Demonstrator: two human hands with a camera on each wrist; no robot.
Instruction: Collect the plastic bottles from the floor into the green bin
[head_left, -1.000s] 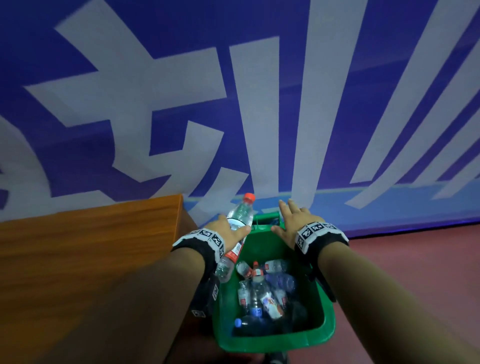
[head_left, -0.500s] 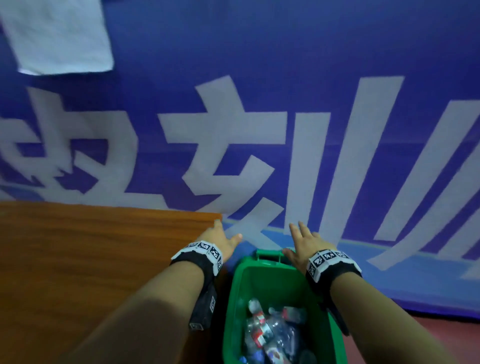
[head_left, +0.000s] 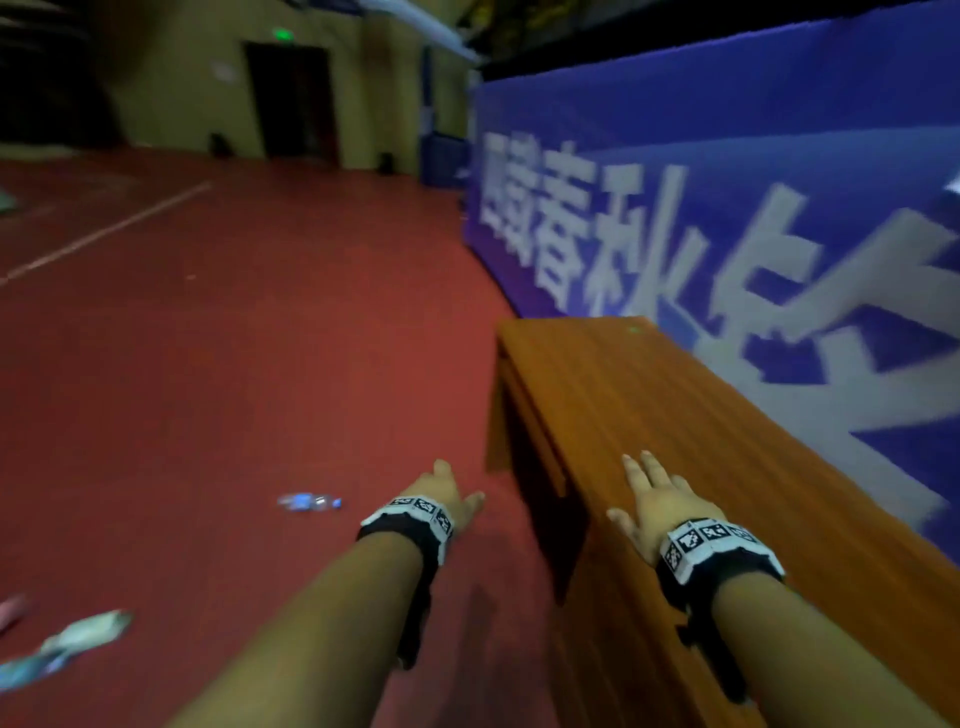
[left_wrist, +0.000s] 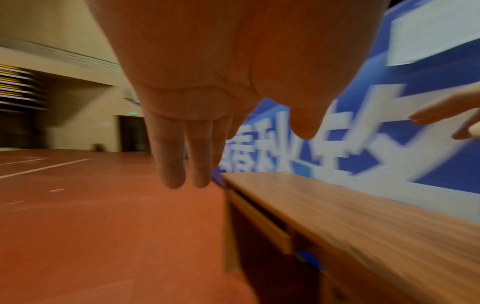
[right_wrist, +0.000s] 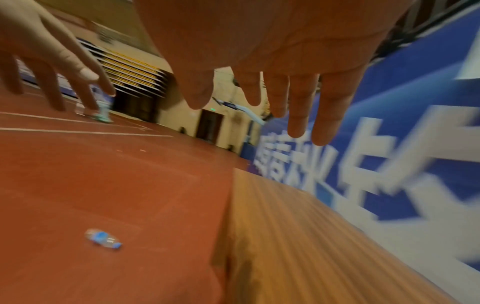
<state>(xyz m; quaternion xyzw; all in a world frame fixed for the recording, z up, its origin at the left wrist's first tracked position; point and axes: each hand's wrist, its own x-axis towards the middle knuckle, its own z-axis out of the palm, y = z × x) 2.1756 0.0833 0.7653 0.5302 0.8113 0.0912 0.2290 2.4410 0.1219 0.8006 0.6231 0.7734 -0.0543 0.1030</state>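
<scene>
We are observing a clear plastic bottle with a blue label lying sideways on the matte red floor, left of the wood-grain table. Left hand and right hand are hovering with fingers extended, holding nothing.

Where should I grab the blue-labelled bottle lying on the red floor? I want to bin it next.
Grip the bottle around its middle, at the label, coming from above. It lies on its side in open floor, with its round body exposed. The left hand is open and on its side.
</scene>
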